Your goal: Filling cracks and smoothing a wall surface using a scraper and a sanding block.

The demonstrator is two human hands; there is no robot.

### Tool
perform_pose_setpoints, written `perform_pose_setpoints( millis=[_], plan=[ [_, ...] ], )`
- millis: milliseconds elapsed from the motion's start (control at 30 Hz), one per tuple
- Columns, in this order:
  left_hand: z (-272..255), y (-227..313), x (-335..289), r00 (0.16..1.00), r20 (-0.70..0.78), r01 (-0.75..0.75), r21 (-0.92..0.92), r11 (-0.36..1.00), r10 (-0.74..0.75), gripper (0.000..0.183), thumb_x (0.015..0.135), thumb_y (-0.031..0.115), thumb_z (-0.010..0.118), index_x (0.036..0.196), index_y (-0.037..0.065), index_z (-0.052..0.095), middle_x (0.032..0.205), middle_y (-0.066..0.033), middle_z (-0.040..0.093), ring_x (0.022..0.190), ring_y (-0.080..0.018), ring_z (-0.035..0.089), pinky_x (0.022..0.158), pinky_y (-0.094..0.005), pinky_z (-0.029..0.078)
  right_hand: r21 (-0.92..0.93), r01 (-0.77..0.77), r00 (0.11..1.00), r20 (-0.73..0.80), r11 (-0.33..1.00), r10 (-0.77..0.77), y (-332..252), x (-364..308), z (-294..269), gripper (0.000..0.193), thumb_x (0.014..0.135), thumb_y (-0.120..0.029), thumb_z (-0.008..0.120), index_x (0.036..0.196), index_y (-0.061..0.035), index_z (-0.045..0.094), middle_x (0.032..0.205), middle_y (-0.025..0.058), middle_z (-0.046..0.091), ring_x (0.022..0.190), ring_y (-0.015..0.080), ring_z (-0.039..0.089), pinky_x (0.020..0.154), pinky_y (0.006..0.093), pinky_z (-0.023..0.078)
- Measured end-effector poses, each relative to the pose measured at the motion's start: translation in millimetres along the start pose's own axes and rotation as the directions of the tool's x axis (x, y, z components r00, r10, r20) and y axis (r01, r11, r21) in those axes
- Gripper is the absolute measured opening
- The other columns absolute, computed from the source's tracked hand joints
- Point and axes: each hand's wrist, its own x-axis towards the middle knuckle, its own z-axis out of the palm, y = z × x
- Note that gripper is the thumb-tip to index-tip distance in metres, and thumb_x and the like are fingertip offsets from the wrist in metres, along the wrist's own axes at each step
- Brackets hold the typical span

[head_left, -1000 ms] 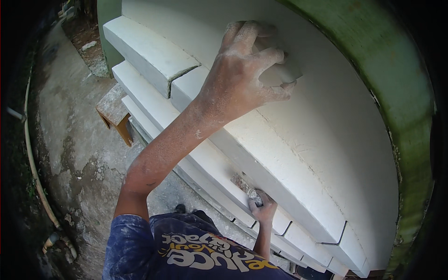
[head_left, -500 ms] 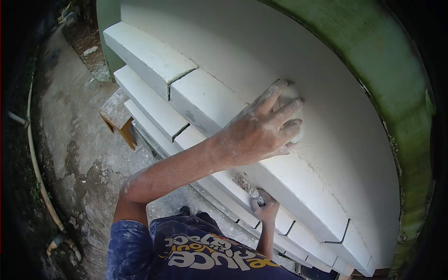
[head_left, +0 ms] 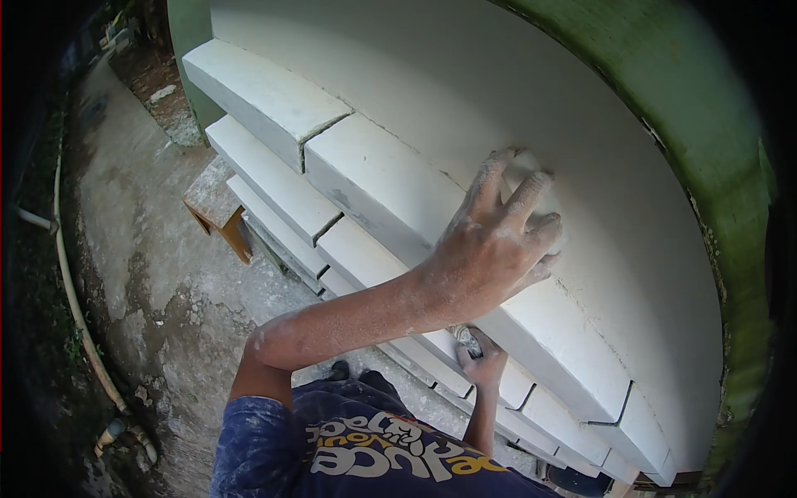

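Observation:
My left hand reaches up across my body and presses a small whitish pad, mostly hidden under the fingers, against the white wall just above the top white ledge. The hand and forearm are dusted white. Below it, my right hand rests on a lower white ledge and is closed around a small grey object that I cannot identify.
Several stepped white ledges run diagonally down to the right. A green wall edge borders the white surface at right. A wooden stool stands on the concrete floor by the ledges. A pale pipe runs along the left.
My left hand has slid to the right and downward along the wall above the top ledge. My right hand has stayed on the lower ledge.

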Motion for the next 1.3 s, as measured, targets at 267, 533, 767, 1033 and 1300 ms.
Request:
perform_pose_setpoints(
  millis=[267, 533, 767, 1033, 1300],
  plan=[
    [-29.1, -32.4, 28.0, 0.951, -0.211, 0.241, 0.051, 0.969, -0.225, 0.034, 0.072, 0.022, 0.088, 0.101, 0.009, 0.076, 0.123, -0.0161, 0.054, 0.125, -0.0381, 0.048, 0.098, -0.0501, 0.052, -0.074, 0.073, 0.996, -0.036, 0.995, -0.076, -10.0, 0.9, -5.0, 0.037, 0.066, -0.022, 0.077, 0.098, -0.0059, 0.078, 0.103, 0.0181, 0.074, 0.103, 0.0387, 0.067, 0.098, 0.0484, 0.049],
    [5.0, 1.1, 6.2, 0.996, -0.050, 0.081, 0.037, 0.996, -0.080, 0.036, 0.075, 0.024, 0.087, 0.107, 0.011, 0.076, 0.134, -0.0160, 0.043, 0.133, -0.0429, 0.038, 0.102, -0.0567, 0.049, -0.094, 0.105, 0.992, -0.053, 0.990, -0.110, 5.5, 0.1, -2.8, 0.038, 0.066, -0.023, 0.076, 0.100, -0.0060, 0.078, 0.102, 0.0178, 0.074, 0.100, 0.0396, 0.068, 0.096, 0.0467, 0.050],
    [-42.0, -56.9, 7.4, 0.931, -0.251, 0.316, 0.197, 0.928, -0.264, 0.040, 0.071, 0.020, 0.089, 0.107, 0.010, 0.074, 0.121, -0.0108, 0.059, 0.116, -0.0311, 0.058, 0.098, -0.0461, 0.052, -0.050, 0.134, 0.989, -0.054, 0.990, -0.137, -2.3, 0.4, -3.1, 0.035, 0.067, -0.023, 0.077, 0.097, -0.0052, 0.077, 0.100, 0.0170, 0.074, 0.098, 0.0382, 0.068, 0.094, 0.0473, 0.050],
    [-57.0, 24.0, -66.7, 0.941, 0.270, 0.335, -0.639, 0.693, -0.205, 0.056, 0.070, 0.025, 0.087, 0.124, 0.016, 0.073, 0.135, -0.0146, 0.058, 0.134, -0.0339, 0.049, 0.108, -0.0481, 0.048, 0.032, 0.155, 0.984, 0.080, 0.987, -0.157, 32.3, -10.9, -1.5, 0.040, 0.071, -0.021, 0.079, 0.106, -0.0027, 0.075, 0.102, 0.0184, 0.074, 0.094, 0.0368, 0.071, 0.085, 0.0455, 0.054],
    [-68.1, -40.1, -134.7, 0.902, 0.384, 0.357, -0.921, -0.159, -0.196, 0.071, 0.083, 0.057, 0.077, 0.123, -0.001, 0.070, 0.140, -0.0200, 0.058, 0.129, -0.0311, 0.055, 0.111, -0.0475, 0.042, 0.159, 0.114, 0.993, -0.001, 0.981, -0.115, -53.4, -42.0, 7.4, 0.028, 0.071, -0.007, 0.077, 0.099, -0.0003, 0.073, 0.078, 0.0133, 0.071, 0.064, 0.0182, 0.066, 0.060, 0.0303, 0.051]
  ],
)
